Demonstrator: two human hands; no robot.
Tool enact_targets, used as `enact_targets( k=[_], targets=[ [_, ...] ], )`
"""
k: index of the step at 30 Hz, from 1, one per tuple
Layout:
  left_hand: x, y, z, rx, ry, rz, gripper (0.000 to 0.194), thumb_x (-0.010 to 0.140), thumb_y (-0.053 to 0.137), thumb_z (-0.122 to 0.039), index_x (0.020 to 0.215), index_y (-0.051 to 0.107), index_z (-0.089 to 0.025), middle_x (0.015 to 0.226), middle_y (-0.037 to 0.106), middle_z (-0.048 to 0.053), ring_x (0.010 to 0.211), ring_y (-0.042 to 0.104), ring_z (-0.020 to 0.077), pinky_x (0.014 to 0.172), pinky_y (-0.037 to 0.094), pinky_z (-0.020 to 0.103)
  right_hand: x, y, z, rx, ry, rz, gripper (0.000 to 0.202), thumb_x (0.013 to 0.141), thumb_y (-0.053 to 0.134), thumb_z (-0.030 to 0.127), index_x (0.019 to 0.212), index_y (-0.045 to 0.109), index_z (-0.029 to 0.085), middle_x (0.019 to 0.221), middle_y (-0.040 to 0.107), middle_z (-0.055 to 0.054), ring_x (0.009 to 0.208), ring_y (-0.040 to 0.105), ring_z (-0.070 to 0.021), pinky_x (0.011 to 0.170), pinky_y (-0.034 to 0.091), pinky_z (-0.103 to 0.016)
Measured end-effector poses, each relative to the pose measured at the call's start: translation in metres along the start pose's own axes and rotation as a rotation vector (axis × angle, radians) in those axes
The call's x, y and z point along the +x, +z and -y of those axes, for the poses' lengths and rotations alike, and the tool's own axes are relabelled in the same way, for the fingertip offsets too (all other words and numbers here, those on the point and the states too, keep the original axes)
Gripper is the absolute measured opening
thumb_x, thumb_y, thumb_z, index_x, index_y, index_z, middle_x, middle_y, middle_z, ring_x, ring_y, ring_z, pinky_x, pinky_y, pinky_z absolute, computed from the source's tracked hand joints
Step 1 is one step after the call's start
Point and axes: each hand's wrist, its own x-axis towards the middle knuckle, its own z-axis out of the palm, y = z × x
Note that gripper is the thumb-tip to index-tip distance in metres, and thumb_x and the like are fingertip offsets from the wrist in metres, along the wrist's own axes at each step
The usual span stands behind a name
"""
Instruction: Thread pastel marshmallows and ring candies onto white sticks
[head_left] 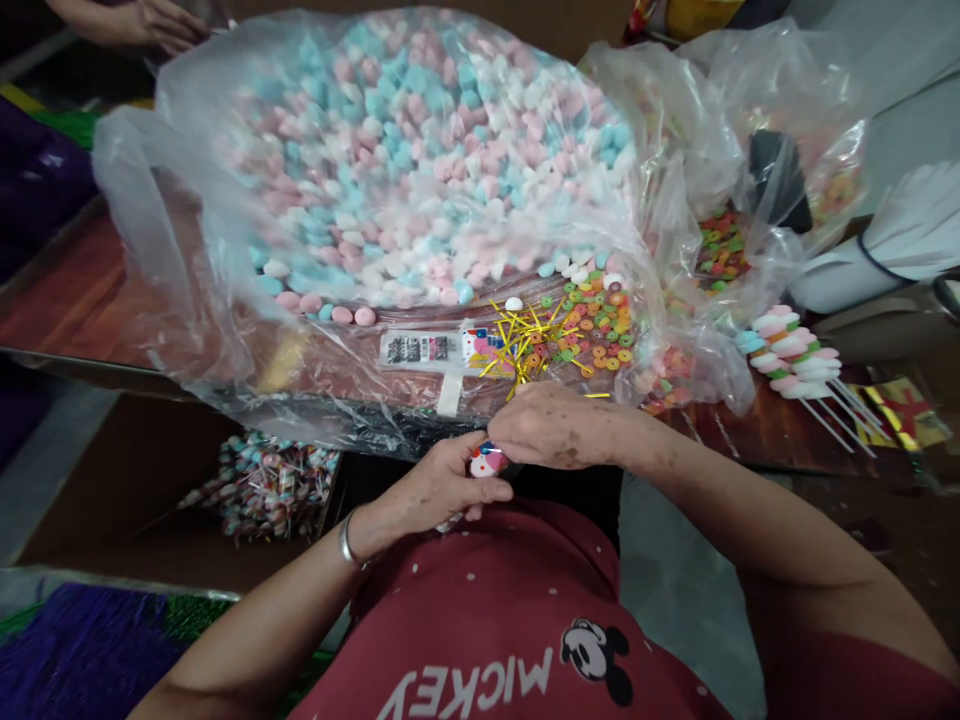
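A small printed packet [487, 461] is held between the two hands, close to the body and just off the near edge of the surface [90, 290]. Its lower part is gripped by the left hand [435, 487], with the thumb and fingers closed around it; its upper end is pinched by the nearly closed fingers of the right hand [555, 425]. The step in hand is judged to be fine fingertip work at that end; whether it is being opened or closed cannot be told, as the detail is covered by the fingers. For any further move there, a steady left grip and light, precise right fingertips would seem to be called for, since the packet could be crumpled or let slip by uneven pressure.

Just beyond the hands, gold strips [529, 335] are scattered partly over ring-shaped sweets [600, 325], with flat printed wrappers [420, 349] beside them. Farther ahead, pink, blue and white sweets [375, 190] are heaped in a large clear bag [176, 95]. To the right of the hands, sweets on sticks [799, 355] are laid; to their left and lower down, wrapped sweets [274, 485] are held in a cardboard box [97, 480].
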Motion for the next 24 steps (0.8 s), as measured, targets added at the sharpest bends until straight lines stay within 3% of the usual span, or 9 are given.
enact_targets(
  k=[3,5,7,10,16,19,21,24],
  targets=[
    [0.003,0.004,-0.004,-0.072,0.079,-0.069,0.037,0.073,0.074,-0.043,0.087,0.053,-0.017,0.055,0.055,-0.006,0.041,0.049,0.0061,0.039,0.034,0.015,-0.003,0.0,-0.005,-0.006,0.01,-0.235,0.022,0.095,0.047,0.023,0.095,0.066,0.014,0.094,0.069,-0.009,0.086,0.058,-0.0194,0.08,0.043,-0.033],
    [0.003,0.005,-0.009,-0.137,0.123,-0.117,0.036,0.077,0.07,-0.047,0.082,0.051,-0.017,0.062,0.059,-0.003,0.042,0.052,0.0061,0.04,0.035,0.015,-0.008,0.0,-0.009,-0.027,0.095,-0.455,0.026,0.095,0.045,0.024,0.111,0.06,0.011,0.108,0.065,-0.013,0.102,0.056,-0.0231,0.09,0.043,-0.039],
    [0.003,0.008,-0.014,-0.185,0.141,-0.148,0.039,0.083,0.06,-0.054,0.079,0.052,-0.016,0.066,0.062,-0.001,0.042,0.052,0.0059,0.039,0.035,0.016,-0.011,0.002,-0.012,-0.028,0.169,-0.564,0.032,0.096,0.042,0.024,0.122,0.054,0.008,0.114,0.063,-0.017,0.106,0.055,-0.0251,0.093,0.044,-0.042],
    [0.005,0.012,-0.015,-0.216,0.13,-0.187,0.051,0.088,0.047,-0.061,0.072,0.057,-0.014,0.057,0.061,0.001,0.04,0.051,0.0075,0.039,0.036,0.018,-0.011,0.01,-0.011,0.053,0.153,-0.541,0.035,0.097,0.038,0.023,0.127,0.049,0.007,0.116,0.062,-0.018,0.106,0.057,-0.0246,0.093,0.047,-0.043],
    [0.009,0.014,-0.012,-0.212,0.142,-0.274,0.055,0.091,0.044,-0.059,0.07,0.063,-0.012,0.049,0.06,0.003,0.041,0.052,0.0091,0.042,0.039,0.018,-0.009,0.026,-0.004,0.396,0.149,-0.49,0.034,0.097,0.039,0.026,0.126,0.05,0.015,0.119,0.063,-0.014,0.112,0.058,-0.0221,0.093,0.048,-0.041],
    [0.011,0.011,-0.017,-0.168,0.181,-0.363,0.049,0.09,0.046,-0.059,0.074,0.06,-0.014,0.053,0.061,0.001,0.043,0.053,0.0091,0.043,0.04,0.018,-0.006,0.036,0.002,0.724,0.164,-0.648,0.039,0.092,0.05,0.036,0.126,0.047,0.018,0.126,0.059,-0.012,0.114,0.057,-0.0205,0.093,0.048,-0.037],
    [0.014,0.01,-0.021,-0.125,0.227,-0.445,0.045,0.089,0.047,-0.06,0.079,0.057,-0.017,0.054,0.06,-0.002,0.044,0.054,0.0092,0.043,0.041,0.017,-0.002,0.043,0.008,0.866,0.251,-0.77,0.041,0.083,0.063,0.04,0.115,0.051,0.018,0.115,0.062,-0.009,0.102,0.06,-0.019,0.085,0.05,-0.033],
    [0.019,0.012,-0.023,-0.074,0.266,-0.486,0.042,0.087,0.049,-0.061,0.083,0.05,-0.02,0.051,0.056,-0.006,0.043,0.054,0.0092,0.041,0.041,0.017,0.007,0.052,0.017,0.849,0.377,-0.838,0.021,0.078,0.067,0.033,0.087,0.056,0.018,0.09,0.06,-0.003,0.083,0.057,-0.0154,0.076,0.048,-0.03]
  ],
)
